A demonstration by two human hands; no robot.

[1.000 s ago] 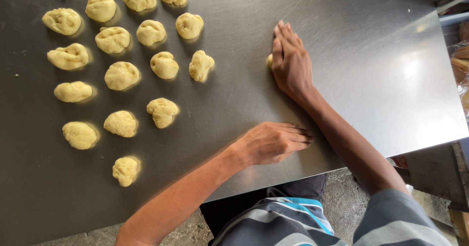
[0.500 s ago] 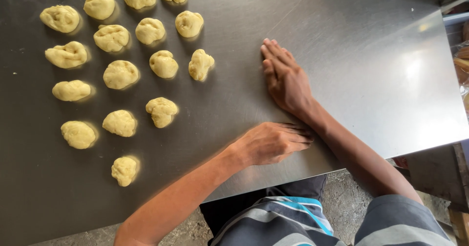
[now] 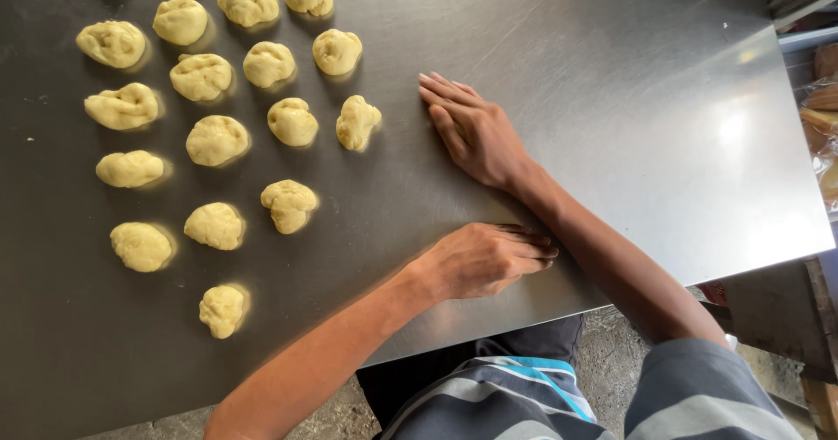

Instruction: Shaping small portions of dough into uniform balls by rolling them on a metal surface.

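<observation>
Right hand (image 3: 476, 130) flat on the steel surface (image 3: 628, 99), fingers together, palm down, probably pressing a dough piece beneath, though none shows. Left hand (image 3: 484, 261) also flat near the front edge, fingers closed side by side, likewise hiding whatever lies under it. Nearest shaped dough lump (image 3: 356, 122) just left of the right hand. Many formed lumps, such as one in the upper row (image 3: 201, 77), already laid out in rows; loose dough for more not in view.
</observation>
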